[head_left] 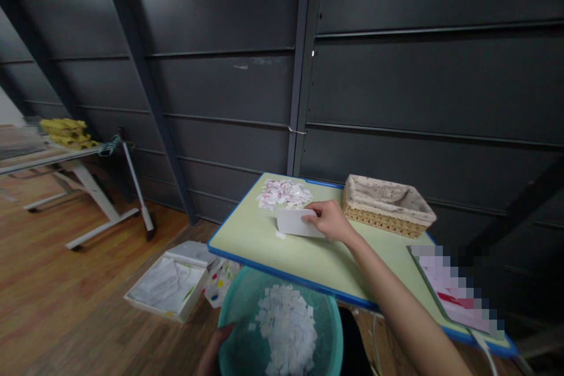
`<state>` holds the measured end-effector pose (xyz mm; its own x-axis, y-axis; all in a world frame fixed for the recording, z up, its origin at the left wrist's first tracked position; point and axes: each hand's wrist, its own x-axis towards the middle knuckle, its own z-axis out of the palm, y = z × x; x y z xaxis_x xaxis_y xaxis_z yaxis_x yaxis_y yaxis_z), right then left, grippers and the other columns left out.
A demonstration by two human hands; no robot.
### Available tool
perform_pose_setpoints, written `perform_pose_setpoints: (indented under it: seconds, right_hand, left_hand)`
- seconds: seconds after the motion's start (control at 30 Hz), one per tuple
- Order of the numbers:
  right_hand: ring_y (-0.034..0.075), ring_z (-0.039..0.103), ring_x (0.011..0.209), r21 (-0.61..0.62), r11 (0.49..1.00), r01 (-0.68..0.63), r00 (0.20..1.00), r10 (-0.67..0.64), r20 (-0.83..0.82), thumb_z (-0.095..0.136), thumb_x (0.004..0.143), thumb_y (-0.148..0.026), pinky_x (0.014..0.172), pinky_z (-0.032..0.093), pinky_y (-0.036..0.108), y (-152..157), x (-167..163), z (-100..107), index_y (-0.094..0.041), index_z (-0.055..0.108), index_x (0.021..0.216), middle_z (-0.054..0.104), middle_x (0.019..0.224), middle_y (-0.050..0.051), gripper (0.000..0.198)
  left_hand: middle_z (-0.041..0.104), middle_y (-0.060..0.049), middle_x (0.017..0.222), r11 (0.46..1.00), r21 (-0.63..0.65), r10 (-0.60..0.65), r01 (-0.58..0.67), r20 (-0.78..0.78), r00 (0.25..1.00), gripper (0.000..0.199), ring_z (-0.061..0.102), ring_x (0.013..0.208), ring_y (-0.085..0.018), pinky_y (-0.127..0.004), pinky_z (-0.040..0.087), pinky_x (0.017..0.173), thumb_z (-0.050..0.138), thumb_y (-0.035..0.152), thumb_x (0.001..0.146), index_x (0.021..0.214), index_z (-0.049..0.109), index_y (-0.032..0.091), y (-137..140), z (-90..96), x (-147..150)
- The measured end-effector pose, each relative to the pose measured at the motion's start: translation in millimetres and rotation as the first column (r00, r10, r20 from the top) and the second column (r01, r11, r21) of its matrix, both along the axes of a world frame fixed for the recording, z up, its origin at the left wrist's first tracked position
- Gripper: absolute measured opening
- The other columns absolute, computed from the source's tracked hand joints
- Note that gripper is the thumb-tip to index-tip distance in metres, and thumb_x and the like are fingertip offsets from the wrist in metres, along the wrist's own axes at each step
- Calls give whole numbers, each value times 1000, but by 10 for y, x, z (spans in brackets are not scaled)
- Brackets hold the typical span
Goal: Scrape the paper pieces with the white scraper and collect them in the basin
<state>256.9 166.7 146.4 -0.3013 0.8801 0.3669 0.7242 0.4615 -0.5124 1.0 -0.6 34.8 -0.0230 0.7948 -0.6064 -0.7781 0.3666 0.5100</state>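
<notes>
My right hand grips a white card between thumb and fingers, low over the pale green tabletop. A small white scrap lies by the card's lower edge. Beyond the card is a heap of pinkish-white paper pieces. Below the table's front edge, my left hand holds the left rim of a teal plastic basket, thumb over the rim and the other fingers hidden. Inside the basket lies a pile of small white pieces.
A woven basket with a cloth lining stands at the table's back right. A flat item, partly pixelated, lies at the right end. On the floor, left, is an open white box. Dark panels rise behind the table.
</notes>
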Motion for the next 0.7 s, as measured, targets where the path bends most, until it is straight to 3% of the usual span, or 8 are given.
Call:
perform_pose_setpoints:
  seconds: [0.23,0.37,0.47,0.7]
  right_hand:
    - [15,57,64,50,998,-41,998,39,46,55,80,-22,59,33,23,95,-123,41,-18,74,77,71,73,3,19]
    - [15,57,64,84,995,-54,997,50,54,56,81,-21,60,33,23,72,-122,51,-18,74,77,71,72,3,19]
    - [15,56,62,102,994,-29,1000,27,15,56,82,-23,60,33,24,22,-104,47,-19,74,77,71,72,3,19]
    - [13,52,58,46,998,-45,996,41,75,56,78,-22,57,31,23,-43,-53,74,-18,73,72,66,62,1,18]
  left_hand:
    - [79,-13,96,986,-154,-47,56,57,997,67,66,102,-42,-55,51,87,70,21,63,129,55,17,-17,68,28]
    - [78,-15,99,987,-149,-58,67,65,996,74,68,99,-41,-54,50,90,71,26,63,133,50,13,-82,94,35]
    - [78,-13,102,992,-118,-28,34,55,998,78,67,102,-39,-52,49,91,71,28,65,138,45,17,-91,89,23]
    - [78,-10,104,995,-101,-1,8,68,998,86,66,103,-41,-50,53,88,74,18,59,139,44,20,-3,40,9]
